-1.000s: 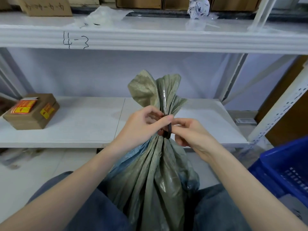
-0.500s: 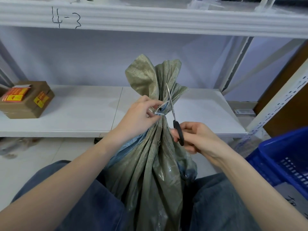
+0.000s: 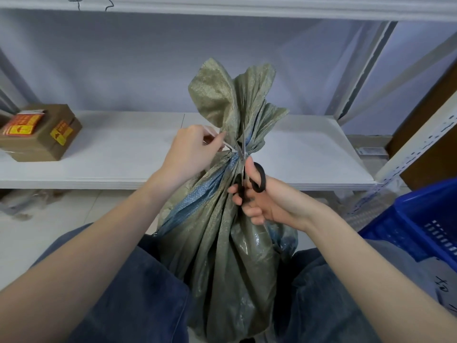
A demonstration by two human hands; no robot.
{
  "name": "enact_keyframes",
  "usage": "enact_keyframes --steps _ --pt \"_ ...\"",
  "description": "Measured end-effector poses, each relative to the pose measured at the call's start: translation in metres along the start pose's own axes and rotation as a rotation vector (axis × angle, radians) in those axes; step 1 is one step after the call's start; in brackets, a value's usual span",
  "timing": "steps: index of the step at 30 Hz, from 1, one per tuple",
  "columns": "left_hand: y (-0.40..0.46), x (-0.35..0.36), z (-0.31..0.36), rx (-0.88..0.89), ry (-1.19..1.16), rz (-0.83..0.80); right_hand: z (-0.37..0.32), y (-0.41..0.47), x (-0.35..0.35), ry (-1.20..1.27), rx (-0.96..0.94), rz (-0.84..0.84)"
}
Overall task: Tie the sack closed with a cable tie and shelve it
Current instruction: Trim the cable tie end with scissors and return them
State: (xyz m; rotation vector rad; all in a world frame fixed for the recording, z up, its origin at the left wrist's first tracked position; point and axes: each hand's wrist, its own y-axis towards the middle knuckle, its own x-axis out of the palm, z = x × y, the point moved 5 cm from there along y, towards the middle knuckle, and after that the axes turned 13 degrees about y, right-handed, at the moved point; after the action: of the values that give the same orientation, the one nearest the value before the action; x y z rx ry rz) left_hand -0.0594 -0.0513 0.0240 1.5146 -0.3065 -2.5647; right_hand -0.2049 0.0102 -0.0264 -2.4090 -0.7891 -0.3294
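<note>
A grey-green woven sack [image 3: 230, 243] stands upright between my knees, its neck gathered and cinched. A pale cable tie [image 3: 227, 146] circles the neck, and my left hand [image 3: 190, 152] pinches its loose tail out to the left. My right hand [image 3: 262, 201] grips black-handled scissors [image 3: 257, 179], thumb through one loop. The blades point up and meet the tie's tail right at the sack's neck. The white lower shelf [image 3: 123, 154] lies just behind the sack.
A brown cardboard box [image 3: 42, 132] with red and yellow stickers sits on the shelf's left end. A blue plastic crate [image 3: 425, 219] stands at my right. A white perforated shelf upright [image 3: 415, 149] rises at right; the upper shelf beam [image 3: 222, 8] runs overhead.
My right hand turned the scissors upright and brought the blades against the tie at the neck. My left hand drew the tie's tail out to the left. The view tilted downward.
</note>
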Motion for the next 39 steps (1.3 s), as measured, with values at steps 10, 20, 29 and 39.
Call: enact_keyframes --steps 10,20,29,39 --pt "-0.002 0.016 -0.011 -0.102 -0.24 -0.097 0.005 0.017 0.003 0.205 0.062 -0.139" --pt "-0.001 0.014 -0.021 -0.132 -0.338 -0.075 0.016 0.019 -0.001 0.146 0.099 -0.214" --pt "-0.001 0.012 -0.023 -0.138 -0.301 -0.009 0.018 0.022 0.001 0.183 0.116 -0.247" --pt "0.0 0.013 -0.029 -0.165 -0.391 -0.031 0.012 0.018 -0.002 0.148 0.112 -0.274"
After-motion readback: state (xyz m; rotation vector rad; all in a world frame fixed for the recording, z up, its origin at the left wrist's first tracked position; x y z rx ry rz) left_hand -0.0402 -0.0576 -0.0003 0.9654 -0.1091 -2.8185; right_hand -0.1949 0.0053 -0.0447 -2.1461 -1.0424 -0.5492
